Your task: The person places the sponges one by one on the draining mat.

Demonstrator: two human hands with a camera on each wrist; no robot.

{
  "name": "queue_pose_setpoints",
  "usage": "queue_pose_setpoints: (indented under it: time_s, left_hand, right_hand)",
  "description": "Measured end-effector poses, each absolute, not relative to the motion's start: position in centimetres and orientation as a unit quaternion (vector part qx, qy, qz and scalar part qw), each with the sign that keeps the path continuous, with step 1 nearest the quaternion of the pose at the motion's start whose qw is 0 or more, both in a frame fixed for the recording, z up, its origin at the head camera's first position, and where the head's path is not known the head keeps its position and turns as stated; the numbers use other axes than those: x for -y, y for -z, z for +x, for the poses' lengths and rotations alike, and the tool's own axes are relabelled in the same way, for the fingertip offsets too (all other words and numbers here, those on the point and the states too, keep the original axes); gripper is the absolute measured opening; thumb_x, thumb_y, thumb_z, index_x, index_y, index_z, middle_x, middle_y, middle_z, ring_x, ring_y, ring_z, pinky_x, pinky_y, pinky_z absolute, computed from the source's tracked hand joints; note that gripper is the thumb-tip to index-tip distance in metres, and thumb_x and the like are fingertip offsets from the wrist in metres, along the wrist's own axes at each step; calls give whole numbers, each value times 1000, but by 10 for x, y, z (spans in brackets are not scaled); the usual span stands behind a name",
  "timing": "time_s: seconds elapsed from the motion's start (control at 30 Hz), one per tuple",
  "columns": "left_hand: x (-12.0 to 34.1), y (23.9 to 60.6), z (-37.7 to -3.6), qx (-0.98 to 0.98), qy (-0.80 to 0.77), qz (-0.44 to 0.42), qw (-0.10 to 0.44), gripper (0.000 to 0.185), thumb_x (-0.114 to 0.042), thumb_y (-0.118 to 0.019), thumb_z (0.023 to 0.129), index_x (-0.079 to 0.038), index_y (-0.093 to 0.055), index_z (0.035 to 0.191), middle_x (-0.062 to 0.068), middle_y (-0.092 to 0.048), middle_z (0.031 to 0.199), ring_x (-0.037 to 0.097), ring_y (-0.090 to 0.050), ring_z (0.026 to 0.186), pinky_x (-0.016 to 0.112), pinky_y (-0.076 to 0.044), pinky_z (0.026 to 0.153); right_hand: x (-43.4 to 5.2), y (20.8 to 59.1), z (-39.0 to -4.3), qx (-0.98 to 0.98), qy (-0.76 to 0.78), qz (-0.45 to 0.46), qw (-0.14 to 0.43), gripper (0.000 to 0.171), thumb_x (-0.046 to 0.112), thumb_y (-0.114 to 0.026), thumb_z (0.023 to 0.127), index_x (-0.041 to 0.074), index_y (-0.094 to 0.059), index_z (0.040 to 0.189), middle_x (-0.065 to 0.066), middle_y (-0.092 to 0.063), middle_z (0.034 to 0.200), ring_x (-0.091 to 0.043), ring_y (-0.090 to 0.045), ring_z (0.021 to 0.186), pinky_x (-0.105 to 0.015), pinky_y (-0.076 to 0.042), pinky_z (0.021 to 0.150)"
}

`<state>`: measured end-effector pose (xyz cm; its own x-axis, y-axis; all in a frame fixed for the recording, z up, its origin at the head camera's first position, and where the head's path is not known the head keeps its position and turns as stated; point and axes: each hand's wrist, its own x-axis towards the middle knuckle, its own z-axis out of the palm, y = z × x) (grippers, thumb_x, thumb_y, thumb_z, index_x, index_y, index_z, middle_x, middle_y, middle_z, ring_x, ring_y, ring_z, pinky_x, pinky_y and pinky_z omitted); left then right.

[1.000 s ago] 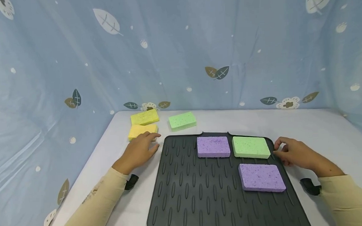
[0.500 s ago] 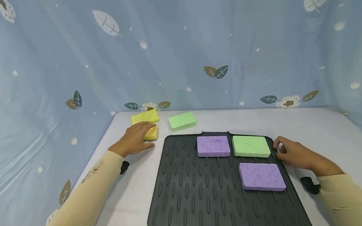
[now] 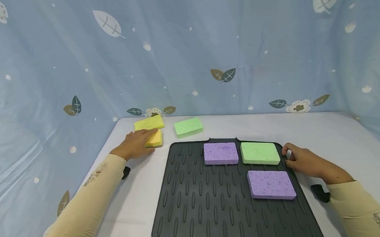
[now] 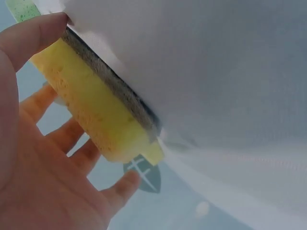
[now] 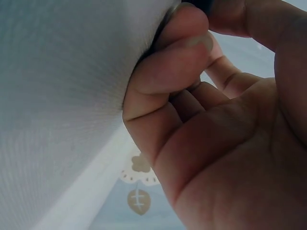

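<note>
The near yellow sponge (image 3: 156, 138) lies on the white-covered table (image 3: 308, 127), left of the ribbed mat's far corner, with its grey scouring layer (image 4: 110, 79) facing down. The left hand (image 3: 132, 144) is spread wide about it, thumb on the near side and fingers on the far side; the left wrist view is too poor to tell how firmly they touch. Just behind is the far yellow sponge (image 3: 149, 122), with a loose green sponge (image 3: 188, 127) to its right. The right hand (image 3: 306, 163) pinches the edge of the black ribbed mat (image 3: 187, 210) near its far right corner. On the mat, a purple sponge (image 3: 221, 153) and a second green sponge (image 3: 260, 153) sit side by side, with a larger-looking purple sponge (image 3: 271, 184) nearer the person. A blue leaf-print curtain (image 3: 174, 45) hangs behind.
</note>
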<state>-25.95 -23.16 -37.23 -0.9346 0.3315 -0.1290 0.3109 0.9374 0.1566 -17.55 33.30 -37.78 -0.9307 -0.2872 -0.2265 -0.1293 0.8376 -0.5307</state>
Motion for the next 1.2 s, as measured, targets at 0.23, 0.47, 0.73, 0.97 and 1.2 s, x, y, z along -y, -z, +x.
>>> queue_pose_setpoints:
  time_s: [0.23, 0.47, 0.73, 0.97, 1.2]
  left_hand:
    - [233, 370, -262, -981, -69, 165, 72, 82, -34, -74, 89, -21, -33, 158, 22, -49, 148, 45, -46, 135, 72, -21, 112]
    - [234, 371, -262, -982, -71, 160, 66, 82, -35, -77, 87, -18, -36, 156, 24, -54, 141, 43, -54, 125, 68, -33, 105]
    - [237, 376, -260, -981, -106, 145, 68, 80, -33, -75, 88, -15, -36, 156, 26, -55, 139, 43, -54, 124, 63, -43, 100]
    - [235, 376, -257, -984, -98, 135, 59, 79, -35, -74, 87, -15, -37, 155, 25, -59, 134, 40, -59, 115, 59, -47, 96]
    - [235, 374, -249, -985, -104, 130, 43, 81, -35, -76, 86, -14, -38, 154, 22, -60, 134, 34, -60, 110, 57, -47, 92]
  right_hand:
    - [-332, 378, -176, -951, 246, -112, 149, 26, 1, -53, 90, 0, -43, 114, -3, -53, 73, -16, -48, 64, -29, -39, 53]
    - [-333, 378, -178, -953, 237, -110, 152, 26, 2, -53, 90, 0, -44, 115, -3, -53, 74, -16, -48, 64, -29, -39, 53]
    - [-332, 379, -178, -955, 231, -109, 147, 27, 2, -54, 90, -1, -46, 116, -5, -54, 76, -17, -48, 65, -31, -40, 54]
    - [-332, 379, -178, -956, 231, -111, 144, 26, 2, -54, 91, -1, -46, 115, -5, -53, 76, -17, -48, 65, -31, -39, 54]
    - [-331, 378, -176, -957, 227, -108, 142, 27, 2, -55, 91, -1, -46, 116, -5, -53, 76, -17, -48, 65, -31, -39, 54]
